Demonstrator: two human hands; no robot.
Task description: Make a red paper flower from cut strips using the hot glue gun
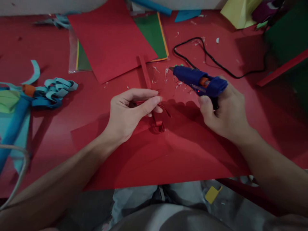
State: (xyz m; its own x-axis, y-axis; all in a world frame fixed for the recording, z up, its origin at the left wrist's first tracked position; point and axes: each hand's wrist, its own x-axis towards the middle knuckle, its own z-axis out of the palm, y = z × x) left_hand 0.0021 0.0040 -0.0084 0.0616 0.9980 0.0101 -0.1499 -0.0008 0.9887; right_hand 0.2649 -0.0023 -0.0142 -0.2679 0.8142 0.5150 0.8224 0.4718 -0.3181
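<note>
Red covers the biggest thing, a wide table [48, 48]; think of it as a clock with twelve at the far edge. At eleven o'clock lies a big red sheet [110, 41], on top of green sheets [152, 35]. At nine o'clock is a blue paper roll [18, 125] with an orange band [28, 90] and a bunch of pale and dark blue loops [61, 93]. That one looks put together.

The left hand [127, 115] is near the middle, with thumb and fingertips squeezed together on a thin red paper piece [158, 123]. The right hand [226, 112], at three o'clock, is curled around a blue glue gun [192, 77]. I can't tell if a finger pulls the trigger. The gun's tip points to ten o'clock, apart from the red piece, and a tiny red light glows on it.

A straight red strip [145, 72] runs from twelve o'clock down behind the left fingers. The red piece has small loops, poking out toward six o'clock. It looks only partly made: some loops are bent, but loose ends stick out. I can't see if they're glued.

Smallest are white glue strings [166, 73], at one o'clock.
</note>
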